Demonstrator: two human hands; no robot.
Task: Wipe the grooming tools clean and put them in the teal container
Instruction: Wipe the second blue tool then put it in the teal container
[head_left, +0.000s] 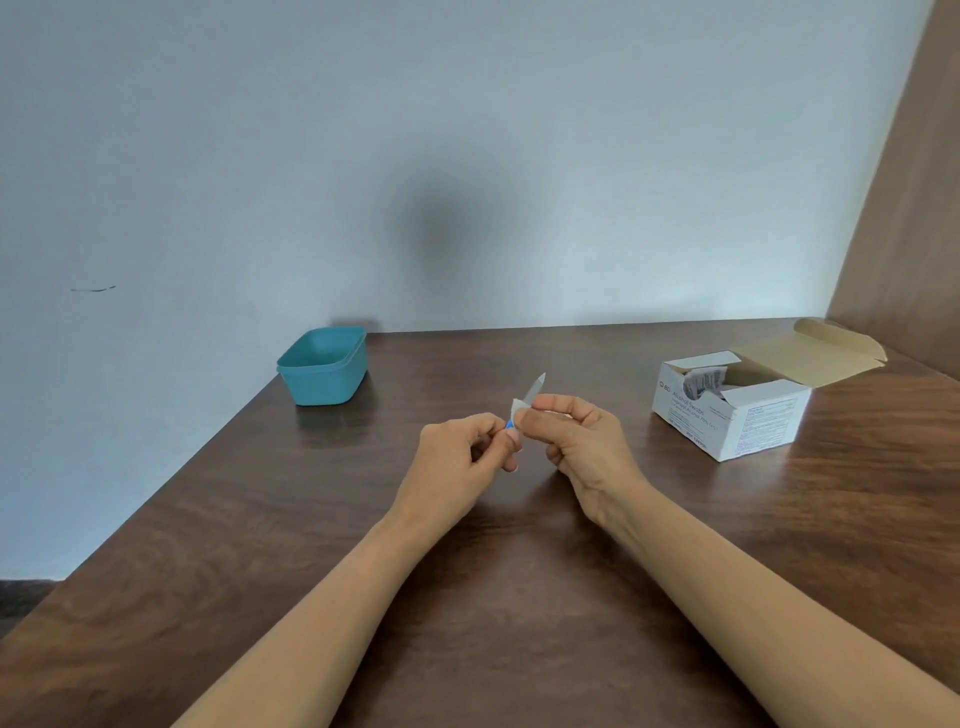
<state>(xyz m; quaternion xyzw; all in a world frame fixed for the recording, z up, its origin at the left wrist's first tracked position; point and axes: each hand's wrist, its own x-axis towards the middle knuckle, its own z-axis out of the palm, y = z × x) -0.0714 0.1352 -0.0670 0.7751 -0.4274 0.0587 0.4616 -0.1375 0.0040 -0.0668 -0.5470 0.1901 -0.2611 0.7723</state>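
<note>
Both forearms reach in over the wooden table (519, 582), nearer to the camera than the teal container (327, 387) and to its right.

The left hand (460, 449) is held above the table, nearer than the teal container and to its right. Its fingers are curled, and thumb and fingertips pinch the blue handle (511, 425) of a small grooming tool (536, 387).

The right hand (576, 441) sits just beside the left hand, further right of the teal container. Its thumb and forefinger pinch a white wipe (519, 408) folded round the base of the tool's blade; the other fingers are curled in.

The grooming tool lies between the two hands. Its grey pointed blade rises clear of the right thumb, tilted up and away from the teal container.

The teal container stands open on the far left edge of the table, well apart from both hands. What is inside cannot be seen.

An open white swab box (727, 415) stands far to the right of the teal container, flap folded back.
</note>
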